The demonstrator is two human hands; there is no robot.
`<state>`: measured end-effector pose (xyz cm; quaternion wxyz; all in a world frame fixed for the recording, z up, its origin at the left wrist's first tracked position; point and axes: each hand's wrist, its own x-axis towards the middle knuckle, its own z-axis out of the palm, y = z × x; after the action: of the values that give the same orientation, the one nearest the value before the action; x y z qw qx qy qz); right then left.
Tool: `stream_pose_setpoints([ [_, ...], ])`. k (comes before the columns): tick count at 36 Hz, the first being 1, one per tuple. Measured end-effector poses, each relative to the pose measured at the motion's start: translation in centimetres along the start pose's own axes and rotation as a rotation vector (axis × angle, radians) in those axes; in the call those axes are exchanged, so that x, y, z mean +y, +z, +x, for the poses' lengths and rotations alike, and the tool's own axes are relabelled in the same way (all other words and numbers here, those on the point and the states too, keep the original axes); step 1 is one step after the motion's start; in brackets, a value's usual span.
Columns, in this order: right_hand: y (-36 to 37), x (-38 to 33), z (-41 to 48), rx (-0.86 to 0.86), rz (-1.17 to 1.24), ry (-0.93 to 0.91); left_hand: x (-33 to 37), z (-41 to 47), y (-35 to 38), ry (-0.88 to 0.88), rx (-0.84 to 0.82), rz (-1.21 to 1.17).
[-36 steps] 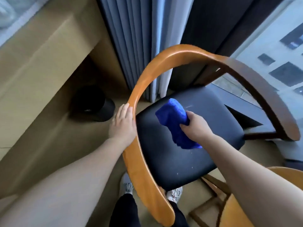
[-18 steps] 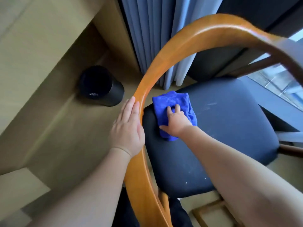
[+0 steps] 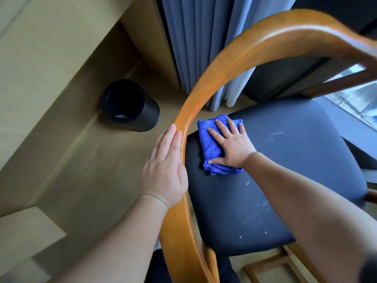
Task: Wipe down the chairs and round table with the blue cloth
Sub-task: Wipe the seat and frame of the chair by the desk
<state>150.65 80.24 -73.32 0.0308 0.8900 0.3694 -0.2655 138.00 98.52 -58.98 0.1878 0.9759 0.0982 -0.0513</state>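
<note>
Blue cloth (image 3: 212, 152), one, beneath flat right fingers (image 3: 221, 127) on one chair (image 3: 265, 180); left fingers (image 3: 169, 139) straight along rail (image 3: 224, 58).

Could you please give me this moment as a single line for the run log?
action: wiping | right hand: flat, pressing blue cloth on black chair seat | left hand: resting against wooden chair rail | white marks: on seat

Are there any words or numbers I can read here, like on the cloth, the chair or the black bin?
None can be read: no words, numbers or logos show on the blue cloth, the chair's wooden rail, its dark seat, the black bin or the curtain.
The seat's pale marks are smudges, not letters.
</note>
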Motion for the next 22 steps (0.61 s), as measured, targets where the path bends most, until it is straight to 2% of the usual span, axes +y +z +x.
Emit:
stream_pose_setpoints([
  [5, 0.3, -0.9, 1.3, 0.128, 0.128, 0.087, 0.1, -0.1, 0.0, 0.001, 0.009, -0.001],
  [9, -0.6, -2.6, 3.3, 0.213, 0.167, 0.227, 0.1, -0.1, 0.2, 0.001, 0.019, -0.006],
  [12, -1.2, -4.3, 4.5, 0.139, 0.191, 0.311, 0.0, -0.1, 0.3, 0.009, 0.024, -0.011],
  [16, -0.9, -4.7, 4.6, 0.019, 0.15, 0.274, -0.1, -0.1, 0.3, 0.018, 0.023, -0.008],
  [22, -0.4, -5.2, 4.0, 0.107, 0.082, 0.248, 0.0, -0.1, 0.2, 0.021, 0.013, 0.007],
])
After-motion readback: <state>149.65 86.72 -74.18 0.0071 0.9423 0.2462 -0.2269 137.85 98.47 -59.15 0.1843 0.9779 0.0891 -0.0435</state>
